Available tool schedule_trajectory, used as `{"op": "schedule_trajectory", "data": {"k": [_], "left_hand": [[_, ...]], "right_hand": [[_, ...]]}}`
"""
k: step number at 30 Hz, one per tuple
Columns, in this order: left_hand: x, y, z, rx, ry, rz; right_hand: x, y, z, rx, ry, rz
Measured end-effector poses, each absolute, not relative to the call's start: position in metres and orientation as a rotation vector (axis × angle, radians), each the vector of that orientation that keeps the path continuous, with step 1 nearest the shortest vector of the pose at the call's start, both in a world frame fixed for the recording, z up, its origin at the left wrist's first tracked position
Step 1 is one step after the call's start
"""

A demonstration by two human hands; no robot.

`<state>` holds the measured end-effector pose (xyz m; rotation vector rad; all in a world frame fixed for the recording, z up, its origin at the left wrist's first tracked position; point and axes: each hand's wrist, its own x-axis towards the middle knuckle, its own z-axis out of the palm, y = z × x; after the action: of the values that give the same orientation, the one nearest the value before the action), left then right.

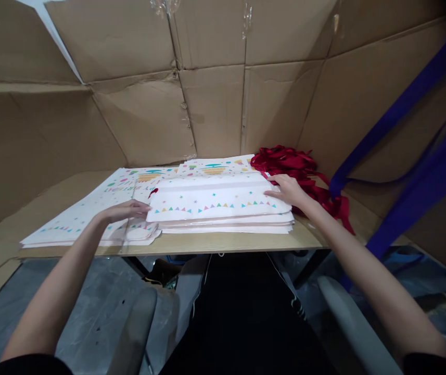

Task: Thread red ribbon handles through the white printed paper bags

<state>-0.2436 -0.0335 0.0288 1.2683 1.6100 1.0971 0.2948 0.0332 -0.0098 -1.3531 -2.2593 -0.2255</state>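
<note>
A folded white printed sheet [213,195] with colored pennants and small stars lies on top of a stack of similar white sheets [226,227]. My left hand [129,209] reaches to its left edge, fingers stretched out and touching the edge; the fingertips' underside is hidden. At the right end my right hand [288,191] rests on the sheet, thumb and forefinger apart. A short bit of red ribbon [153,192] sticks out at the upper left corner, and red also shows by my right fingertips.
More birthday-printed sheets [90,208] are piled on the left of the table [207,243]. A heap of dark red ribbons [285,161] sits at the back right. Blue straps [398,114] hang at the right. Cardboard walls [215,104] enclose the table; chair armrests [137,328] flank my lap.
</note>
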Motion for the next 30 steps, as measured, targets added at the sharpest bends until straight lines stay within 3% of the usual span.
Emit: {"op": "schedule_trajectory", "data": {"k": [3, 8, 12, 30], "left_hand": [[-0.221, -0.024, 0.009, 1.073, 1.46, 0.972], [-0.199, -0.014, 0.002, 0.648, 1.267, 1.521], [-0.203, -0.008, 0.004, 0.408, 1.236, 1.665], [-0.252, 0.0, 0.021, 0.45, 1.247, 1.386]], "right_hand": [[0.295, 0.034, -0.009, -1.346, -2.245, -0.177], [0.296, 0.035, -0.015, -1.294, -2.171, -0.089], [0.296, 0.035, -0.022, -1.253, -2.111, -0.056], [0.299, 0.037, -0.022, -1.212, -2.103, -0.051]]}}
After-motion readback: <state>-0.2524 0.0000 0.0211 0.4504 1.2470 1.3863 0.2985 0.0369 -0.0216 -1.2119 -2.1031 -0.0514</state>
